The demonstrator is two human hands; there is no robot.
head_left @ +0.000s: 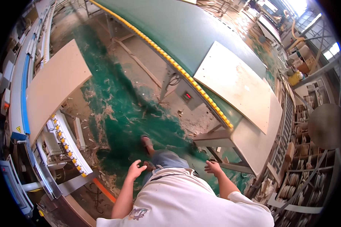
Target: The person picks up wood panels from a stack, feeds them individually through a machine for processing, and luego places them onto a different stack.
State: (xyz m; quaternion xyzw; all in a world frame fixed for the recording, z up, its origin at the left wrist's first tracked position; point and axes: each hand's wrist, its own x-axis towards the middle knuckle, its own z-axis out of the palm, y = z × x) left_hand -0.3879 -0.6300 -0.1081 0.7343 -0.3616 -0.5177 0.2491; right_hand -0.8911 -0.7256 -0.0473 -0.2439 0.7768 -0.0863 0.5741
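Note:
My left hand [136,169] hangs in the air above the green floor, fingers spread and holding nothing. My right hand [213,167] is also empty with loose fingers, just in front of the near corner of a pale table [250,142]. A light wooden panel [235,83] lies on the green conveyor table [185,26] to my right, partly over the pale table. Another wooden panel [53,85] rests on the machine's roller track [70,145] at my left. My foot [147,143] steps forward between the two machines.
The green floor [121,109] is strewn with wood chips and sawdust. A grey control box with a red display [187,96] hangs under the conveyor's yellow-studded edge. Racks of small parts [303,166] stand at the right. A round grey disc [326,126] juts in at far right.

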